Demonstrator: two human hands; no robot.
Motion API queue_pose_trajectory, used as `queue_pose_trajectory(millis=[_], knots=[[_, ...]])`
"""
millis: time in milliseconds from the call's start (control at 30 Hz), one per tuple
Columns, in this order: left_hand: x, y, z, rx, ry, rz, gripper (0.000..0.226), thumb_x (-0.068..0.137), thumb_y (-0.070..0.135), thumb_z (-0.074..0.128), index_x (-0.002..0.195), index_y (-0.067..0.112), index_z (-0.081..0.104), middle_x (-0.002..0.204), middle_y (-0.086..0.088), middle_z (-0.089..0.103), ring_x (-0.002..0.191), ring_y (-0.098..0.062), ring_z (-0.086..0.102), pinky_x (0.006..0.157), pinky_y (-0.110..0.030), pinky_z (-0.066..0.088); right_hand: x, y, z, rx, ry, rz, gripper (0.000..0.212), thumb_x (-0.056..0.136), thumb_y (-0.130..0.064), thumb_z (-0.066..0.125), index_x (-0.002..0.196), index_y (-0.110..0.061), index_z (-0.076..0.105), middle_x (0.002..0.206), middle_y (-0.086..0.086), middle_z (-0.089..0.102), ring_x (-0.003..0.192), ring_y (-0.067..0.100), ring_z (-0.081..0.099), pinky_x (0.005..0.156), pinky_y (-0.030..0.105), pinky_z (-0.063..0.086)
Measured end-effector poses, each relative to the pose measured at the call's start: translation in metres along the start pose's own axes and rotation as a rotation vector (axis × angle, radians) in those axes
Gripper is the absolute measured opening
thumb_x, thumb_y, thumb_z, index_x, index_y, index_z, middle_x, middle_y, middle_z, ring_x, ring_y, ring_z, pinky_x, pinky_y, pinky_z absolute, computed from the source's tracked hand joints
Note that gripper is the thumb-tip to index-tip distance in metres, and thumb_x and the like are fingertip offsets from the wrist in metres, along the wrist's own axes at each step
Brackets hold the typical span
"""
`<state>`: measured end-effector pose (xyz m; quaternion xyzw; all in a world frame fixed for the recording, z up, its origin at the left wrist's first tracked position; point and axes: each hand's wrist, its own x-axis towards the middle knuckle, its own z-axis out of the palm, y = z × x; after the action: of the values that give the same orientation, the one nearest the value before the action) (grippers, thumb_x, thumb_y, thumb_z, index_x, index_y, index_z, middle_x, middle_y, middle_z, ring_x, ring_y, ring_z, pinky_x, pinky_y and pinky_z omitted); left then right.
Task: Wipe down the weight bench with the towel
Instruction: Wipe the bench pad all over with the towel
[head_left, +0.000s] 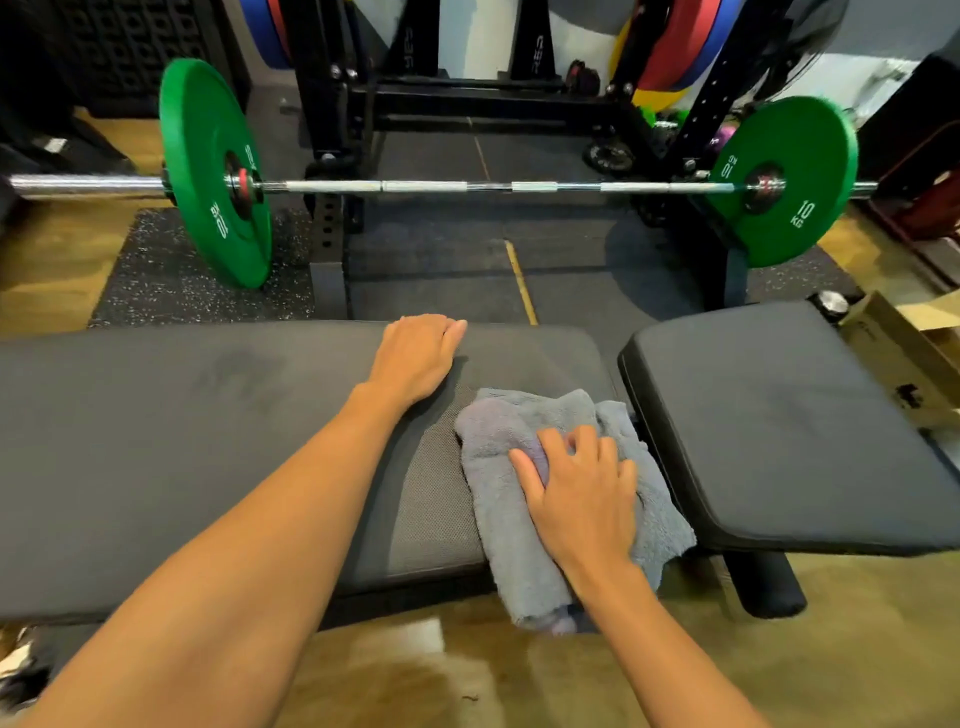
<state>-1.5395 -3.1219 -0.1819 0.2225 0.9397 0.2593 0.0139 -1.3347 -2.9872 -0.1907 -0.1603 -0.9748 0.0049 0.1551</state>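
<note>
Grey towel (498, 467) lies crumpled on the weight bench (156, 441), at the right end of the long back pad; its near part hangs over the near edge. R hand (582, 493) lies flat on the towel, fingers slightly spread, pressing down. L hand (415, 358) sits on the pad's far edge, left of the towel, fingers bent over the edge and gripping it. Seat pad (779, 426) is just right of the towel, across a narrow gap. Beyond the bench, a barbell (467, 186) w/ green 10 kg plates (215, 171) sits in a black rack (332, 104) over dark rubber mats (441, 291). Wood floor (415, 675) near side. Cardboard box (909, 332) at far right.
</note>
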Motion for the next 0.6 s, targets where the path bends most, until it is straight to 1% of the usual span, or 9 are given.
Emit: queue_pose_trajectory(millis=[67, 133, 233, 300, 367, 433, 500, 567, 600], knots=[[0.005, -0.008, 0.003, -0.047, 0.021, -0.024, 0.049, 0.099, 0.039, 0.020, 0.067, 0.011, 0.043, 0.070, -0.004, 0.054, 0.075, -0.033, 0.051, 0.072, -0.041, 0.032, 0.027, -0.008, 0.012, -0.013, 0.034, -0.022, 0.038, 0.094, -0.055, 0.041, 0.084, -0.022, 0.058, 0.083, 0.005, 0.054, 0.072, 0.027, 0.050, 0.060, 0.035, 0.029], [0.012, -0.017, 0.008, -0.146, 0.052, -0.042, 0.054, 0.096, 0.043, 0.014, 0.084, 0.009, 0.055, 0.085, -0.004, 0.064, 0.083, -0.028, 0.055, 0.076, -0.039, 0.031, 0.070, -0.021, 0.031, -0.024, 0.058, -0.032, 0.039, 0.093, -0.054, 0.041, 0.082, -0.021, 0.058, 0.082, 0.007, 0.055, 0.073, 0.029, 0.052, 0.059, 0.036, 0.031], [0.018, -0.025, 0.010, -0.387, 0.069, -0.131, 0.036, 0.102, 0.037, 0.025, 0.098, 0.019, 0.055, 0.100, 0.006, 0.062, 0.095, -0.019, 0.056, 0.081, -0.031, 0.033, 0.143, -0.042, 0.062, -0.002, 0.067, -0.014, 0.042, 0.091, -0.054, 0.039, 0.083, -0.019, 0.062, 0.085, 0.010, 0.059, 0.077, 0.031, 0.057, 0.061, 0.039, 0.039], [0.019, -0.023, 0.005, -0.437, 0.063, -0.175, 0.035, 0.102, 0.040, 0.029, 0.115, 0.021, 0.056, 0.109, 0.003, 0.062, 0.104, -0.020, 0.056, 0.080, -0.029, 0.033, 0.182, -0.053, 0.066, -0.012, -0.008, -0.032, 0.045, 0.094, -0.053, 0.037, 0.098, -0.019, 0.065, 0.098, 0.012, 0.062, 0.092, 0.034, 0.058, 0.070, 0.044, 0.043], [0.013, -0.016, -0.002, -0.408, 0.034, -0.175, 0.042, 0.102, 0.041, 0.031, 0.134, 0.019, 0.046, 0.122, -0.004, 0.062, 0.115, -0.026, 0.054, 0.081, -0.030, 0.034, 0.197, -0.056, 0.065, -0.022, -0.122, -0.053, 0.045, 0.099, -0.053, 0.035, 0.114, -0.019, 0.060, 0.115, 0.012, 0.059, 0.108, 0.032, 0.053, 0.085, 0.048, 0.040], [0.000, -0.015, -0.012, -0.342, 0.003, -0.186, 0.047, 0.103, 0.042, 0.030, 0.142, 0.018, 0.038, 0.133, -0.007, 0.058, 0.122, -0.029, 0.050, 0.085, -0.032, 0.034, 0.185, -0.055, 0.057, 0.023, -0.132, -0.052, 0.044, 0.099, -0.054, 0.035, 0.116, -0.020, 0.058, 0.119, 0.012, 0.056, 0.109, 0.031, 0.050, 0.089, 0.048, 0.038], [-0.014, -0.021, -0.020, -0.266, -0.004, -0.203, 0.046, 0.103, 0.043, 0.028, 0.137, 0.017, 0.044, 0.136, -0.009, 0.056, 0.124, -0.033, 0.049, 0.089, -0.036, 0.035, 0.150, -0.055, 0.046, 0.089, -0.105, -0.044, 0.042, 0.098, -0.054, 0.038, 0.111, -0.020, 0.059, 0.116, 0.013, 0.056, 0.105, 0.032, 0.050, 0.086, 0.047, 0.038], [-0.027, -0.028, -0.026, -0.228, 0.000, -0.201, 0.042, 0.103, 0.042, 0.025, 0.117, 0.015, 0.055, 0.126, -0.011, 0.061, 0.116, -0.036, 0.053, 0.087, -0.038, 0.035, 0.103, -0.059, 0.033, 0.124, -0.085, -0.053, 0.040, 0.096, -0.055, 0.043, 0.103, -0.020, 0.060, 0.110, 0.013, 0.058, 0.100, 0.032, 0.053, 0.081, 0.046, 0.040], [-0.033, -0.030, -0.029, -0.214, -0.002, -0.209, 0.041, 0.103, 0.042, 0.025, 0.106, 0.016, 0.056, 0.121, -0.012, 0.063, 0.111, -0.036, 0.054, 0.086, -0.039, 0.035, 0.080, -0.061, 0.026, 0.115, -0.073, -0.053, 0.040, 0.095, -0.056, 0.045, 0.100, -0.020, 0.061, 0.106, 0.012, 0.060, 0.096, 0.032, 0.054, 0.078, 0.045, 0.040]])
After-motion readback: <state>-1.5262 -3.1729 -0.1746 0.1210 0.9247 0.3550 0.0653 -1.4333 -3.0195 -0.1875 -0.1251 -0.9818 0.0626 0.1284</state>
